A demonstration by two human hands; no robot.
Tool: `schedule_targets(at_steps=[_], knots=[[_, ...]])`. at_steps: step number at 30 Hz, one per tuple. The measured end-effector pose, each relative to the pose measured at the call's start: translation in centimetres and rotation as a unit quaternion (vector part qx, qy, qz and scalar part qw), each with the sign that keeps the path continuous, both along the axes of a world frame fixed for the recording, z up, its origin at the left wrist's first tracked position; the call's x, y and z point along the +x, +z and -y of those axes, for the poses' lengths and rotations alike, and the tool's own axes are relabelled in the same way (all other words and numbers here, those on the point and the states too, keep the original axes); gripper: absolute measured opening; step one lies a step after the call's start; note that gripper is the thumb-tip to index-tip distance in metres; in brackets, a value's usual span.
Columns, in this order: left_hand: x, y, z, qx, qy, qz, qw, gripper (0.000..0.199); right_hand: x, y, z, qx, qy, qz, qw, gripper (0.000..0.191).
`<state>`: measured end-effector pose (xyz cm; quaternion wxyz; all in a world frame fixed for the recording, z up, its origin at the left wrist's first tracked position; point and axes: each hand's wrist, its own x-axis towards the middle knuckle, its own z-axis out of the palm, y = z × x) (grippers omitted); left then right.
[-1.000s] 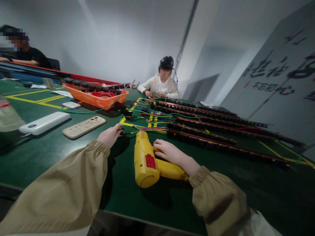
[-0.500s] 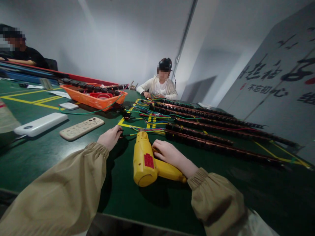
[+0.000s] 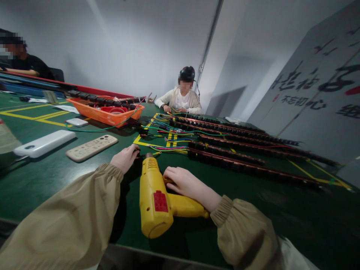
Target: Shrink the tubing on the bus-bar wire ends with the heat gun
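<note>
My right hand (image 3: 182, 182) is wrapped round the handle of a yellow heat gun (image 3: 154, 198) that has a red label on its side. The gun's metal nozzle points forward, near the tips of several coloured wires (image 3: 171, 148). Left of the nozzle, my left hand (image 3: 125, 158) is closed in a pinch on the end of a wire; the fingertips partly hide it. Those coloured wires run right to long dark strips (image 3: 225, 165) with copper edges, lying side by side on the green table (image 3: 92, 187).
An orange tray (image 3: 112, 118) with dark parts stands at the back left. Nearer are a beige remote (image 3: 91, 148), a white device (image 3: 45, 143) and a small white item (image 3: 77, 122). One person (image 3: 182, 98) sits across the table, another (image 3: 28, 67) at far left.
The heat gun and my right hand have moved left and nearer to me, bringing the nozzle closer to my left hand. My left hand has hardly moved.
</note>
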<state>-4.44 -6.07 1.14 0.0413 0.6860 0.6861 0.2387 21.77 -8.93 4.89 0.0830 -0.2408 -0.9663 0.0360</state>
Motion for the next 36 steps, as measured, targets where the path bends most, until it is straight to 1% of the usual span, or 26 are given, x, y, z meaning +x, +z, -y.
schedule_targets(at_steps=[4,12,18,24,27,32,36], knots=[[0.0,-0.3,-0.2,0.007,-0.037,0.011,0.999,0.032,-0.6,-0.1,0.8,0.008,0.021,0.011,1.000,0.010],[0.2,-0.3,-0.1,0.009,-0.048,0.021,0.999,0.030,-0.6,-0.4,0.6,-0.014,0.034,0.011,0.999,0.012],[0.1,-0.4,-0.2,0.003,-0.064,0.015,0.998,0.028,-0.4,-0.5,0.2,-0.007,0.048,0.017,0.999,0.020],[0.2,0.2,0.1,-0.017,-0.051,0.003,0.999,0.030,0.6,-0.4,-0.7,-0.016,0.041,0.016,0.999,0.024],[0.3,0.4,0.2,-0.019,-0.055,-0.001,0.998,0.030,1.0,-0.2,-1.0,-0.024,0.044,0.016,0.999,0.026],[0.3,0.3,0.3,-0.017,-0.033,-0.025,0.999,0.030,1.2,0.1,-0.9,-0.034,0.040,0.026,0.998,0.027],[0.0,0.2,0.7,-0.005,-0.027,-0.021,0.999,0.032,1.8,0.2,-1.0,-0.048,0.031,0.029,0.998,0.026]])
